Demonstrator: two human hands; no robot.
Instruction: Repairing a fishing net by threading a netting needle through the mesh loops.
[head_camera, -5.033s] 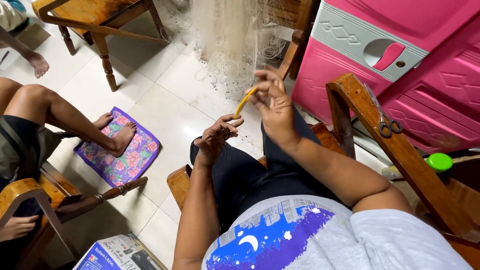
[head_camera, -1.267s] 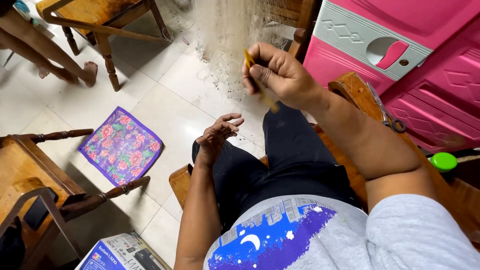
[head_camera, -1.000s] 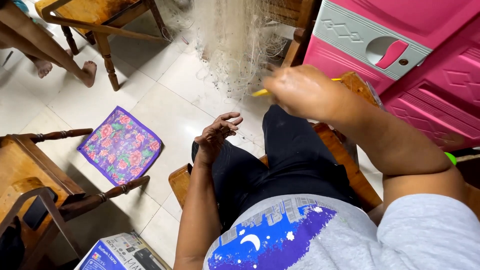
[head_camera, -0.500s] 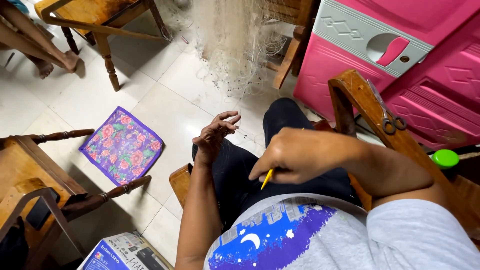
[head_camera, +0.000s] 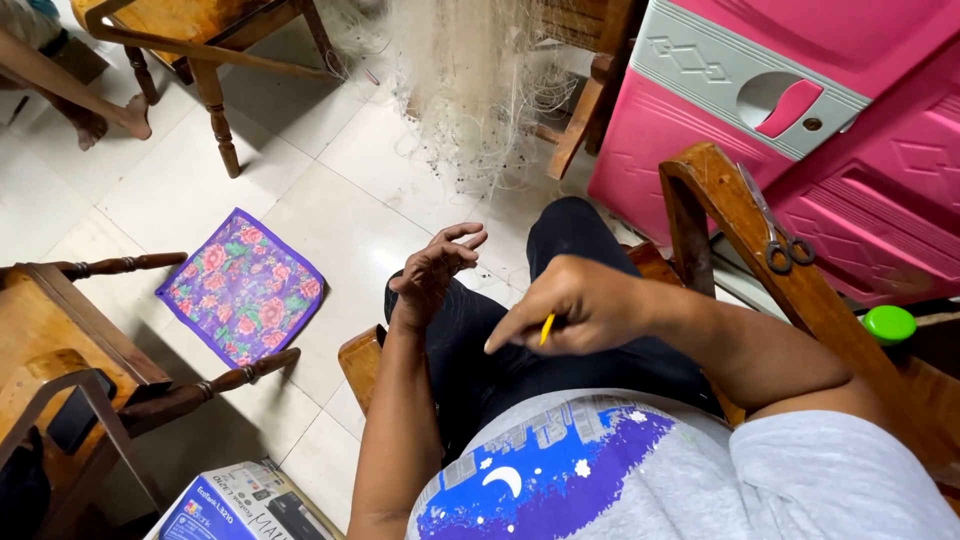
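Note:
My right hand (head_camera: 575, 312) is low over my lap, closed around a thin yellow netting needle (head_camera: 546, 329) whose tip pokes out below the fingers. My left hand (head_camera: 432, 268) is raised above my left knee with its fingers curled and apart; whether it pinches a fine thread I cannot tell. A pale fishing net (head_camera: 470, 85) hangs ahead of my knees and spreads onto the tiled floor. I sit on a wooden chair in dark trousers and a grey printed shirt.
Scissors (head_camera: 778, 240) hang on the wooden chair arm (head_camera: 745, 235) at right, beside a pink plastic cabinet (head_camera: 800, 110). A green lid (head_camera: 888, 324) lies far right. A floral purple cloth (head_camera: 245, 285) lies on the floor. Wooden chairs stand left; another person's foot (head_camera: 110, 112) is top left.
My right hand has swung down from high near the net to my lap with the yellow needle. The left hand stays raised. The person at left has shifted their legs away.

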